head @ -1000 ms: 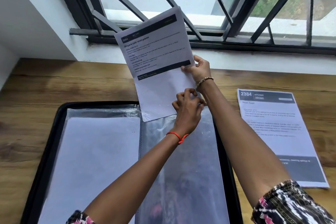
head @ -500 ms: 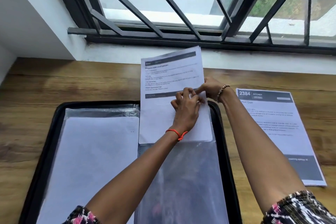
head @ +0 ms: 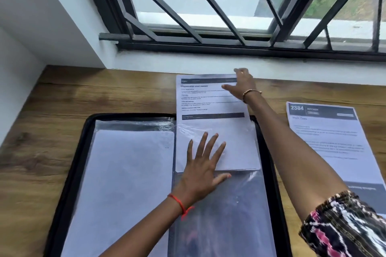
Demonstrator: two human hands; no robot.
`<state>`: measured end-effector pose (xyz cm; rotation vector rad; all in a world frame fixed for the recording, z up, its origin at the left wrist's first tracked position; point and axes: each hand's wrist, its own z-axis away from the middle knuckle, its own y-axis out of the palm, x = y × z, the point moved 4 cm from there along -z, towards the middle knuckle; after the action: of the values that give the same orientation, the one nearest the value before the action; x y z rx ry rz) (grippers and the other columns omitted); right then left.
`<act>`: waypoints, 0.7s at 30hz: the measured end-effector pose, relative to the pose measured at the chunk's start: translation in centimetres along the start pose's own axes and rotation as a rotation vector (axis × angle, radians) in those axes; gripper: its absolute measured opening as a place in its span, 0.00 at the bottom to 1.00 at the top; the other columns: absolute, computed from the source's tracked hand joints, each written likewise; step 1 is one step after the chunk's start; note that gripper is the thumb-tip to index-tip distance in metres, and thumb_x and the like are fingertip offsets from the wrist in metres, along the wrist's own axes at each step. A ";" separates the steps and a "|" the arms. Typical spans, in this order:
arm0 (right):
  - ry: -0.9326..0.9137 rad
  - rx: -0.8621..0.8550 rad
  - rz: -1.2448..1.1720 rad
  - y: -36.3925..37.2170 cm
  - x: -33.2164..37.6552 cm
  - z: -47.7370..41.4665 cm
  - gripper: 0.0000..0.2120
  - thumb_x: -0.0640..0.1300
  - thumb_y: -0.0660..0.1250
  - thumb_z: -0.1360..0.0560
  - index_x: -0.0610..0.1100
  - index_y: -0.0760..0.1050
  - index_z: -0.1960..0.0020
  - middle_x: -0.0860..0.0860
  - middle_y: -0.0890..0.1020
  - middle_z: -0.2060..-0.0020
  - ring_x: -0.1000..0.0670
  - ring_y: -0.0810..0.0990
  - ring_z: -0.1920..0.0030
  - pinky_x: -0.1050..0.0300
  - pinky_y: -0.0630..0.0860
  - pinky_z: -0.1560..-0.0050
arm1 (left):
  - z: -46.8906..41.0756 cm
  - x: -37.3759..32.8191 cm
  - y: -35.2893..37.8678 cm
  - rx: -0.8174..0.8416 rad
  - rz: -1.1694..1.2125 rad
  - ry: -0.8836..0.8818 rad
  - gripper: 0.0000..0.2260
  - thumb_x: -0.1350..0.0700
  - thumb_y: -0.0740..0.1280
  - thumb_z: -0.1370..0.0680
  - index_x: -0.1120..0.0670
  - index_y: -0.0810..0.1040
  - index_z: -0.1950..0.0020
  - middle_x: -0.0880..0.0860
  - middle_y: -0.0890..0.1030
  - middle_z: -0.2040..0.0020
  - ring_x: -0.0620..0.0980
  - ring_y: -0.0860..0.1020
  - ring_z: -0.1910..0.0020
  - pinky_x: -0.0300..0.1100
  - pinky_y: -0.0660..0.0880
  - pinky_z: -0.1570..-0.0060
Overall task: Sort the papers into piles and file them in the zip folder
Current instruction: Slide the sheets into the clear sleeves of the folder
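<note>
**On a wooden table [head: 41, 162], an open black zip folder [head: 69, 183] lies under a person's two hands, a printed sheet [head: 208, 98] resting on its right-hand clear sleeve [head: 225, 215].**

A second printed sheet [head: 325, 142] (headed "2384 KITCHEN") lies flat on the wood just right of the right forearm, apart from the folder. The left hand [head: 200, 173] presses flat, fingers straight and spread, on the first sheet's lower half. The right hand [head: 242, 85], blurred, rests at that sheet's far right corner, beyond the folder's edge; whether it pinches the paper cannot be told.
</note>
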<state>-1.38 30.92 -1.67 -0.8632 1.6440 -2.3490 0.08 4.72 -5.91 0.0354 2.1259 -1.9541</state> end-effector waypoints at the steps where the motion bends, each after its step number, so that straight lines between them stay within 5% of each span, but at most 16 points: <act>1: -0.079 0.009 0.012 0.6 1.5 -0.4 0.34 0.53 0.66 0.26 0.42 0.57 0.26 0.44 0.57 0.26 0.44 0.56 0.26 0.47 0.56 0.27 | 1.1 0.2 0.2 0.015 -0.013 0.014 0.33 0.33 0.53 0.26 0.50 0.62 0.26 0.55 0.58 0.24 0.56 0.54 0.25 0.61 0.51 0.33; 4: -0.196 0.116 0.118 2.3 5.1 -1.2 0.27 0.48 0.60 0.22 0.45 0.56 0.25 0.48 0.57 0.26 0.48 0.53 0.25 0.41 0.48 0.28 | 3.1 0.6 0.4 0.056 -0.008 0.005 0.33 0.32 0.52 0.25 0.49 0.59 0.25 0.55 0.56 0.23 0.56 0.53 0.24 0.62 0.50 0.33; 9: -0.251 0.169 0.293 3.5 7.1 -1.4 0.19 0.32 0.54 0.27 0.42 0.72 0.38 0.43 0.70 0.38 0.43 0.68 0.35 0.37 0.51 0.30 | 3.6 1.4 0.2 0.073 0.009 -0.046 0.32 0.32 0.49 0.24 0.46 0.55 0.24 0.54 0.53 0.23 0.55 0.51 0.24 0.63 0.47 0.32; 14: -0.243 0.142 0.418 3.5 7.0 0.0 0.16 0.33 0.57 0.26 0.41 0.75 0.41 0.45 0.77 0.42 0.42 0.75 0.41 0.47 0.61 0.38 | 3.4 1.3 0.3 0.070 0.019 -0.063 0.31 0.32 0.45 0.23 0.46 0.55 0.24 0.54 0.55 0.23 0.54 0.53 0.24 0.64 0.49 0.34; 17: -0.217 0.149 0.356 3.8 6.4 1.4 0.14 0.35 0.56 0.25 0.41 0.78 0.45 0.44 0.79 0.49 0.44 0.75 0.47 0.44 0.56 0.33 | 3.1 1.2 0.5 0.076 0.018 -0.069 0.31 0.32 0.43 0.23 0.46 0.55 0.24 0.55 0.56 0.23 0.53 0.54 0.25 0.65 0.49 0.34; 21: -0.248 0.137 0.381 3.8 6.2 4.5 0.15 0.33 0.58 0.26 0.42 0.79 0.47 0.43 0.80 0.48 0.43 0.74 0.42 0.42 0.55 0.33 | 3.4 0.6 0.8 0.075 -0.008 -0.048 0.32 0.32 0.43 0.24 0.46 0.57 0.24 0.55 0.55 0.23 0.53 0.52 0.24 0.65 0.47 0.33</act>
<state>-4.84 23.11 -1.72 -0.7070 1.3878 -1.9809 0.18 1.40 -7.04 -0.0063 2.0263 -2.0178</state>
